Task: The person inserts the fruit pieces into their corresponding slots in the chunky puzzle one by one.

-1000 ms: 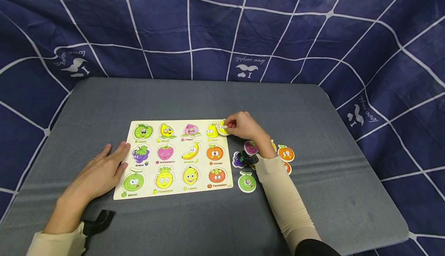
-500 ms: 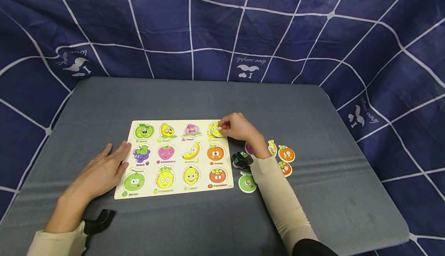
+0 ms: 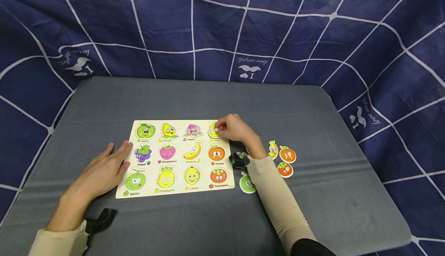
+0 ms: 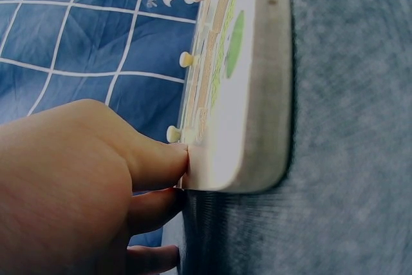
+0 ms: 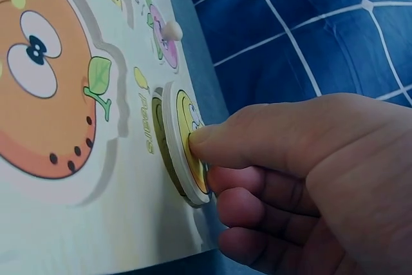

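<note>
My right hand [image 3: 236,129] pinches a yellow fruit puzzle piece [image 5: 187,133] by its knob, with thumb and fingertips. The piece is tilted over the pear recess at the upper right of the cream fruit puzzle board [image 3: 179,163]. In the right wrist view it stands partly off the board beside the printed word Pears. My left hand [image 3: 99,173] rests at the board's left edge with its fingers extended. The left wrist view shows the left thumb [image 4: 161,162] touching the board's edge near a corner. Knobbed apple [image 3: 145,131], mango-like [image 3: 168,131] and peach [image 3: 192,130] pieces sit in the top row.
Right of the board lie loose pieces: melon [image 3: 247,183], persimmon [image 3: 285,169], orange [image 3: 287,154] and banana [image 3: 273,149]. The right wrist's black camera [image 3: 239,160] partly covers others. A blue checked curtain [image 3: 215,28] stands behind the grey table [image 3: 194,225].
My right hand has moved left and slightly down, carrying the yellow piece from beside the pear recess to over it. My left hand stays on the board's edge.
</note>
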### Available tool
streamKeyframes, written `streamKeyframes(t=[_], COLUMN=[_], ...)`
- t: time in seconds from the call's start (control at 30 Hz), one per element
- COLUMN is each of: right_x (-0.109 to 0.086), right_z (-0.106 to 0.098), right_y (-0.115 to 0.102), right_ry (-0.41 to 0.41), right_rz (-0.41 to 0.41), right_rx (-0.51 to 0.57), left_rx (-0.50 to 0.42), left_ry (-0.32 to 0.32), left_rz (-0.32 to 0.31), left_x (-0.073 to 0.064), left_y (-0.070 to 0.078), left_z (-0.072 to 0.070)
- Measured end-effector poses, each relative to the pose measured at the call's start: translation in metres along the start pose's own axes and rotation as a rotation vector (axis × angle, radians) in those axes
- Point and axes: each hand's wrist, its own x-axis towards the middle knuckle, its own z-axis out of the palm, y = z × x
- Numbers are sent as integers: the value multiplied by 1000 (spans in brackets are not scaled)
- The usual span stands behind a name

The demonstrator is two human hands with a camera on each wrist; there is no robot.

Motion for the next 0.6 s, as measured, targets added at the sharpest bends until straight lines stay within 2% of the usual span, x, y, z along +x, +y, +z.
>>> streamKeyframes(t=[0.6], right_x=[3], right_z=[4], right_y=[1], right_ry=[-23], right_rz=[10], right_rx=[-39], left_rx=[-5], left_ry=[-22], left_rz=[-26], left_x=[1], left_y=[2], left_z=[-1])
